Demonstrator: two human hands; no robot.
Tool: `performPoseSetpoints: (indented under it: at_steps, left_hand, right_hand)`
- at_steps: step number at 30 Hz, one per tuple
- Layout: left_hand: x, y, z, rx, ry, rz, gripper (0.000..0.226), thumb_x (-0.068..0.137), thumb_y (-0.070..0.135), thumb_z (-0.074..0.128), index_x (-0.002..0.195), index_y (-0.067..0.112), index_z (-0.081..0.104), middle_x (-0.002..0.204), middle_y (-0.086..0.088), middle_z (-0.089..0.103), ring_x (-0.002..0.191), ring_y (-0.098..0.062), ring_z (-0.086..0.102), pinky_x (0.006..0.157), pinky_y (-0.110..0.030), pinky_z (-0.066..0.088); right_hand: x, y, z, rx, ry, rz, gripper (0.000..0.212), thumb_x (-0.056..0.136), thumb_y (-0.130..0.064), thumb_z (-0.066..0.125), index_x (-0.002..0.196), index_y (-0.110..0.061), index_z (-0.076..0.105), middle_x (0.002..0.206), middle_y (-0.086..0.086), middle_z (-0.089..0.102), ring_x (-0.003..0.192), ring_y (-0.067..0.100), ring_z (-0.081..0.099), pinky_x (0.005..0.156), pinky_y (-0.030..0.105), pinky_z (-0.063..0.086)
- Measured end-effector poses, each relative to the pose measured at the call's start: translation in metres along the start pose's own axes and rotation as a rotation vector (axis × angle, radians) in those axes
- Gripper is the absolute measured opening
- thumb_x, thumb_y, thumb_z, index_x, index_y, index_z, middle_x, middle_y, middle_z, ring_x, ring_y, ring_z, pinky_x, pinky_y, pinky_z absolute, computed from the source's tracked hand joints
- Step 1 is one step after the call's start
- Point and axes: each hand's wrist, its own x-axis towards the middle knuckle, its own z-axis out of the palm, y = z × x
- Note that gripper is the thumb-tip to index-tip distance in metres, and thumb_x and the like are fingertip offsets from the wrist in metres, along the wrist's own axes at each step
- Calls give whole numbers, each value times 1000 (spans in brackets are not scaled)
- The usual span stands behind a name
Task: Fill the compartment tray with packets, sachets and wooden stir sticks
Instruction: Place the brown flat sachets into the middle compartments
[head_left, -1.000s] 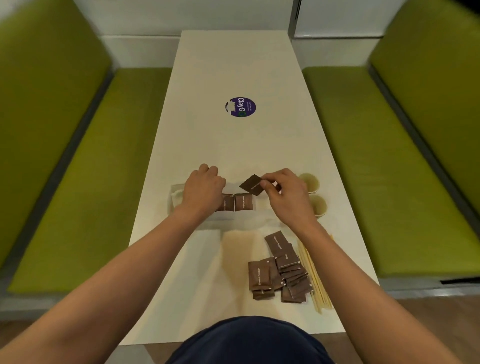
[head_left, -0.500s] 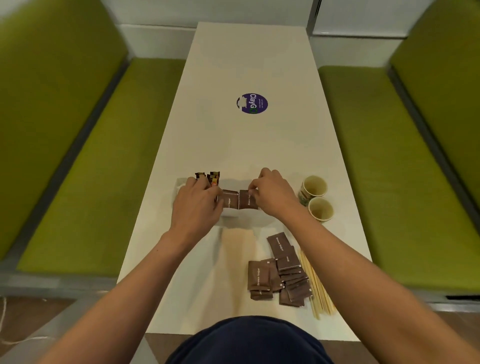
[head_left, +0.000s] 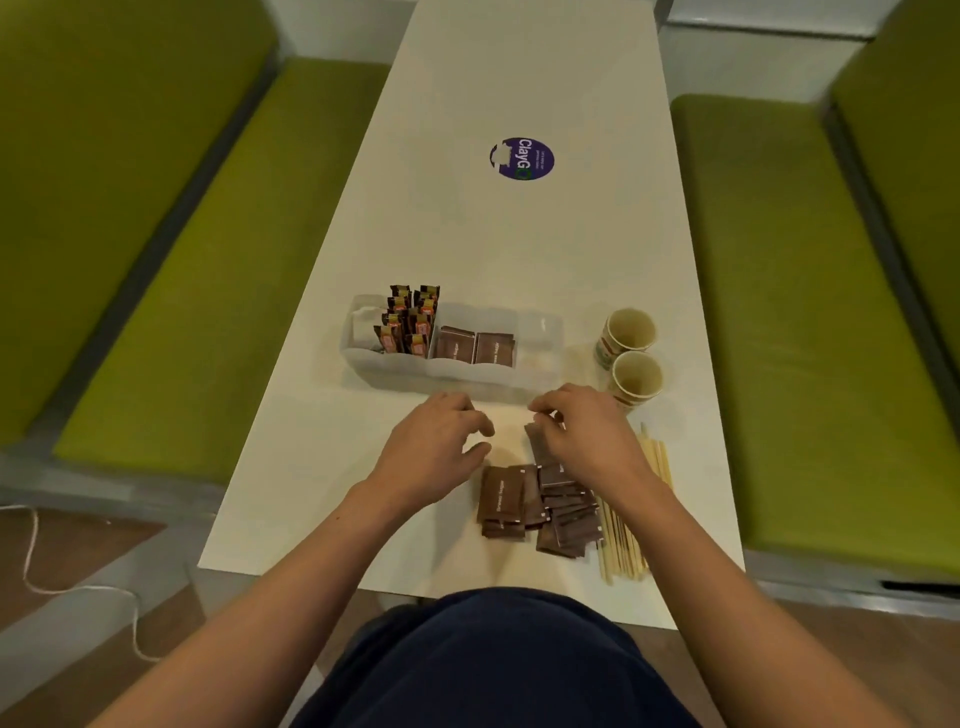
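The tray (head_left: 363, 358) holds two brown packets (head_left: 475, 347) in its middle section. Both hands have drawn back near: left hand (head_left: 434, 452) loosely curled, empty; right hand (head_left: 589, 439) pinching another packet (head_left: 537, 441) off the pile (head_left: 511, 501), left of the sticks (head_left: 621, 540), so filling continues

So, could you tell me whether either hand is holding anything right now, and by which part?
The right hand pinches a brown packet by its far edge, it seems; the left hand hovers loosely curled and holds nothing.
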Motion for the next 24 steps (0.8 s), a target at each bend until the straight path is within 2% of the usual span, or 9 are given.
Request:
performPoseSetpoints:
  at_steps: [3, 6, 9, 12, 17, 20, 24]
  left_hand:
    - [-7, 10, 14, -19, -145, 23, 37, 91, 51, 64, 121, 30, 69, 113, 8, 60, 108, -13, 53, 87, -35, 50]
    - [-15, 14, 27, 14, -272, 59, 52, 83, 60, 68, 126, 31, 64, 113, 7, 59, 102, -15, 54, 84, -37, 52]
    - [-20, 14, 34, -1, -296, 56, 54, 81, 52, 74, 129, 30, 62, 114, 7, 57, 100, -14, 53, 84, -36, 52]
    - [-20, 12, 35, -30, -286, 46, 51, 82, 44, 76, 129, 27, 64, 113, 5, 60, 97, -15, 57, 85, -37, 52]
    - [-24, 6, 33, -100, -234, 1, 32, 89, 37, 72, 119, 27, 70, 108, 6, 69, 96, -12, 61, 87, -34, 53]
    - [-29, 4, 31, -125, -138, 17, 26, 96, 37, 62, 119, 27, 72, 108, 7, 70, 97, -13, 63, 84, -32, 52]
    - [-28, 2, 16, -136, 71, -3, 27, 99, 41, 59, 115, 27, 74, 101, 8, 68, 88, -13, 64, 76, -39, 55]
  right_hand:
    - [-18, 5, 7, -74, -94, -26, 21, 95, -23, 57, 106, -22, 75, 111, -3, 71, 106, 23, 60, 84, 41, 53]
    - [-28, 9, 9, -116, -155, -48, 26, 94, -26, 58, 118, -24, 66, 122, -4, 67, 112, 24, 55, 86, 40, 51]
    - [-32, 13, 15, -150, -184, -64, 40, 94, -27, 59, 134, -24, 59, 138, -3, 61, 119, 26, 52, 94, 38, 49]
    - [-30, 16, 22, -179, -155, -84, 42, 98, -26, 56, 139, -23, 58, 140, -2, 60, 122, 25, 50, 96, 36, 45]
    - [-33, 21, 28, -265, -66, -181, 25, 100, -26, 56, 114, -20, 76, 127, -4, 70, 109, 27, 58, 86, 40, 50]
    - [-35, 24, 29, -216, 79, -207, 16, 100, -24, 60, 105, -21, 75, 115, -5, 73, 102, 27, 60, 78, 43, 53]
    - [-35, 12, 16, -118, 181, -194, 19, 105, -28, 54, 113, -20, 69, 111, -7, 72, 101, 22, 56, 76, 36, 51]
